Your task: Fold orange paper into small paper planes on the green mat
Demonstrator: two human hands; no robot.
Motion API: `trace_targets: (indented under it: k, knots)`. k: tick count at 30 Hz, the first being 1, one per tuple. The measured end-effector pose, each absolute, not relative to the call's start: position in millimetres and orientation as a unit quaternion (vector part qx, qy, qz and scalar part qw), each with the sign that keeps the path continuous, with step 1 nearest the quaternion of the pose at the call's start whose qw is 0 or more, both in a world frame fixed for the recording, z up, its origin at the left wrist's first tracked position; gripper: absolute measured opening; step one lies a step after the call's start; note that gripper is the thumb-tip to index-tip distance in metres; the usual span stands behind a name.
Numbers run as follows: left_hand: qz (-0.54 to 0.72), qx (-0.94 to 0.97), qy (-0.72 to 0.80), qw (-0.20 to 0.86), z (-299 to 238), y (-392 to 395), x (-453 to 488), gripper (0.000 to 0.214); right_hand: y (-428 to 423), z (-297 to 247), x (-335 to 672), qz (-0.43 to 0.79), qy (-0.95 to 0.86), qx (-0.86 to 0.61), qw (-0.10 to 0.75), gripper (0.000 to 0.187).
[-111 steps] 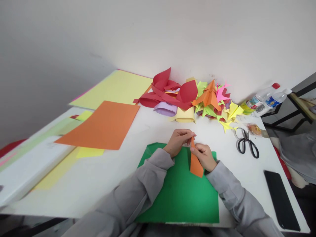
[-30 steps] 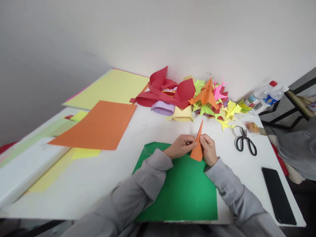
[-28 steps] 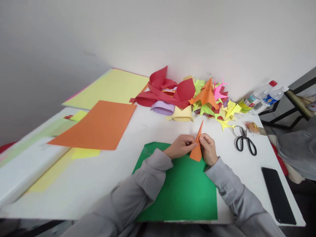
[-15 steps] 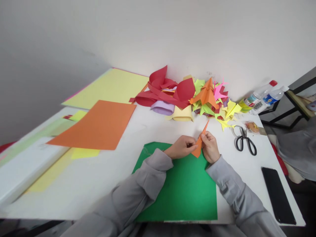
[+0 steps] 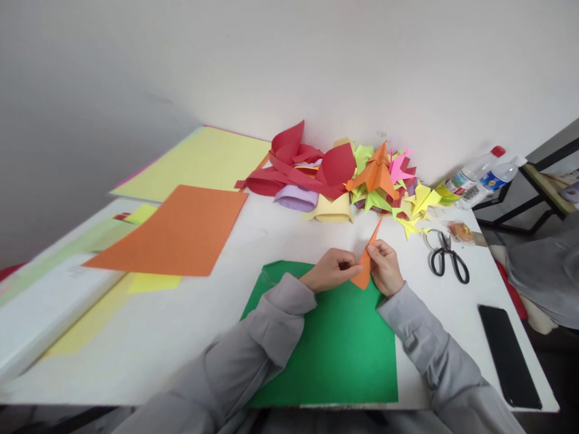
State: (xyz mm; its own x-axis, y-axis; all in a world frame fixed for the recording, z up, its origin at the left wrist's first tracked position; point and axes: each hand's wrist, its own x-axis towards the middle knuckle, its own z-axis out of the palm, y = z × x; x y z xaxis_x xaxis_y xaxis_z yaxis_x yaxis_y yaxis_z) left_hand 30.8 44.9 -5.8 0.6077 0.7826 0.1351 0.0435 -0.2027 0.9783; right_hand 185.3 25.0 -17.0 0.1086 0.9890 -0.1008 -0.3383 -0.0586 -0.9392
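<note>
A small folded orange paper piece [image 5: 364, 272] with a long narrow point is pinched between both hands. My left hand [image 5: 329, 270] grips its left edge with closed fingers. My right hand [image 5: 386, 267] holds its right side, fingers pressed together. The point slants up and to the right. Both hands hover over the far edge of a green sheet [image 5: 335, 355] that lies flat on the white table [image 5: 190, 325] in front of me.
A large orange sheet [image 5: 174, 232] and yellow sheets [image 5: 199, 163] lie at the left. A heap of folded coloured paper [image 5: 348, 181] sits by the wall. Black scissors [image 5: 446, 260], a black phone [image 5: 509, 355] and two plastic bottles [image 5: 482, 175] are at the right.
The orange piece was turned from hanging point-down over the green sheet to point-up, and its tip has since tilted to the right. Both hands stayed together above the green sheet.
</note>
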Motion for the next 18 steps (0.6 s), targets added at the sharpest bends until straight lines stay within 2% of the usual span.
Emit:
trace_targets:
  k: [4,10,15,18]
  knots:
    - [0.365,0.666,0.303,0.576,-6,44,33,0.041,21,-20,182,0.552,-0.427,-0.467,0.544,0.033]
    - [0.413,0.57,0.344,0.621,-4,48,28,0.041,19,-21,182,0.576,-0.438,-0.441,0.531,0.042]
    - [0.469,0.506,0.379,0.616,-1,51,26,0.041,17,-12,178,0.539,-0.507,-0.498,0.452,0.041]
    - [0.481,0.491,0.374,0.623,1,50,26,0.038,17,-11,179,0.526,-0.502,-0.518,0.45,0.041]
